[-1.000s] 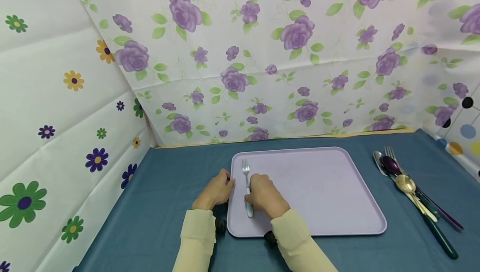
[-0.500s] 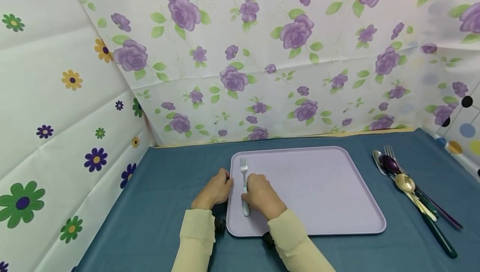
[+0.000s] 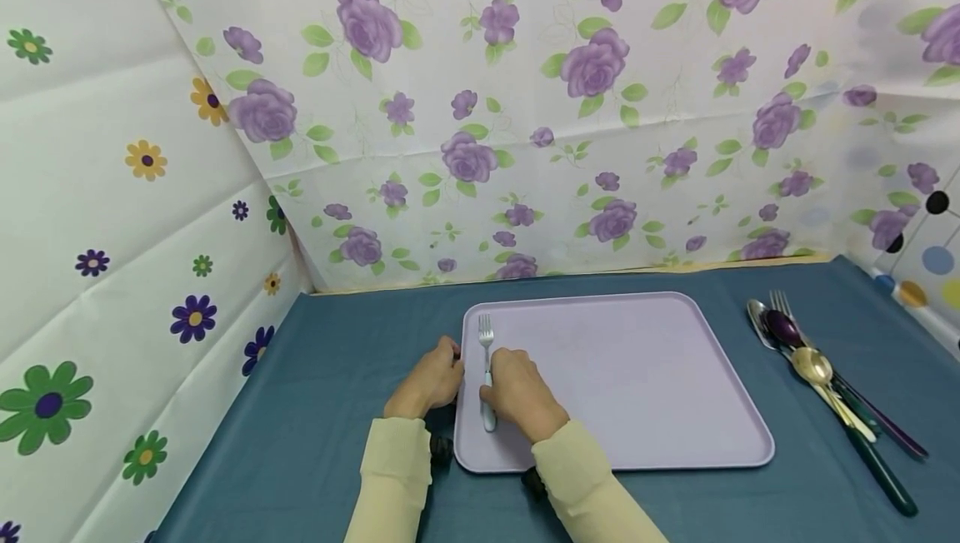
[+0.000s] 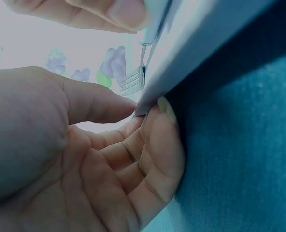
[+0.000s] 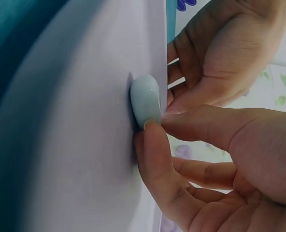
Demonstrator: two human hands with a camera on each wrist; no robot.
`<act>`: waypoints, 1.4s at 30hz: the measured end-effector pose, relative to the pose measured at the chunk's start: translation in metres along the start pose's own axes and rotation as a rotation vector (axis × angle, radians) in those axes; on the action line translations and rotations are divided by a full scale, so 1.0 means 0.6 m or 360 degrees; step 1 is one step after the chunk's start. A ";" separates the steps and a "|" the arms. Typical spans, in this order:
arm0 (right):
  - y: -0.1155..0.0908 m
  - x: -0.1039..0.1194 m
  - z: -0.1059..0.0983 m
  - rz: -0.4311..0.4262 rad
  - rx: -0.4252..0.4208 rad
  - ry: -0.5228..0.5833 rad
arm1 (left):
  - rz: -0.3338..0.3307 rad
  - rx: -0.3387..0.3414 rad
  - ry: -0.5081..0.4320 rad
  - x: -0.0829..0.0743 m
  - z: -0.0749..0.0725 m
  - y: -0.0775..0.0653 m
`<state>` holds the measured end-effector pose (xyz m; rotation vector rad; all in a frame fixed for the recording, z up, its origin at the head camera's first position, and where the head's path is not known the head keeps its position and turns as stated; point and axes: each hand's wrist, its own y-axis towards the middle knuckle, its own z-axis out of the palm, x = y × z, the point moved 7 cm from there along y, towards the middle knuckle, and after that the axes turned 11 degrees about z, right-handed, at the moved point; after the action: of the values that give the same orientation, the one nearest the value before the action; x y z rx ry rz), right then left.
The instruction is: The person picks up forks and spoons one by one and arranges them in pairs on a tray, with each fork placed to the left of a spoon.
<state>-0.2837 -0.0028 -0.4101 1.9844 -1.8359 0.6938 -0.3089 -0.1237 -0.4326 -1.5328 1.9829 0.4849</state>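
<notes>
A fork [image 3: 486, 335] with a pale handle lies along the left side of a lilac tray [image 3: 622, 376], its tines toward the far edge. My right hand [image 3: 519, 389] pinches the handle between thumb and finger. In the right wrist view the rounded end of the fork handle [image 5: 145, 99] sticks out past the fingertips, close to the tray surface. My left hand [image 3: 429, 381] holds the tray's left edge. The left wrist view has the left thumb [image 4: 102, 102] on the rim and the curled fingers against the tray's outer side, low over the cloth.
A pile of cutlery lies right of the tray: a purple spoon [image 3: 782, 329], a gold spoon [image 3: 812, 366], a green-handled piece [image 3: 881, 468] and another fork [image 3: 780, 303]. A blue cloth [image 3: 360, 335] covers the table. Flowered sheets [image 3: 480, 110] rise behind and at the left.
My right hand has shifted the fork slightly left, closer to the tray's left rim, and the fork is now more parallel to it. The left hand has stayed at the tray edge.
</notes>
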 end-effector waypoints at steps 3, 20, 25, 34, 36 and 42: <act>0.001 0.001 -0.003 0.0007 0.0001 0.0010 | 0.0009 -0.0001 -0.0041 -0.004 0.000 0.001; 0.001 0.000 -0.005 0.0037 0.0009 0.0011 | 0.0045 -0.0010 -0.0009 -0.015 -0.003 0.002; 0.001 0.001 -0.001 0.0051 0.0025 0.0030 | 0.0009 -0.0005 -0.0011 -0.010 -0.003 -0.001; -0.003 -0.011 -0.005 0.0049 0.0040 0.0109 | 0.0002 -0.0001 0.0057 0.000 0.000 -0.007; -0.003 -0.013 -0.015 0.0021 0.0020 0.0108 | 0.0006 -0.0005 0.0056 0.000 0.000 -0.007; -0.006 -0.024 -0.052 0.0003 -0.0040 0.0026 | -0.0013 -0.0010 -0.0015 0.001 0.001 -0.005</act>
<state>-0.2842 0.0269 -0.3921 1.9558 -1.8289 0.6820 -0.3058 -0.1248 -0.4332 -1.5387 1.9690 0.4948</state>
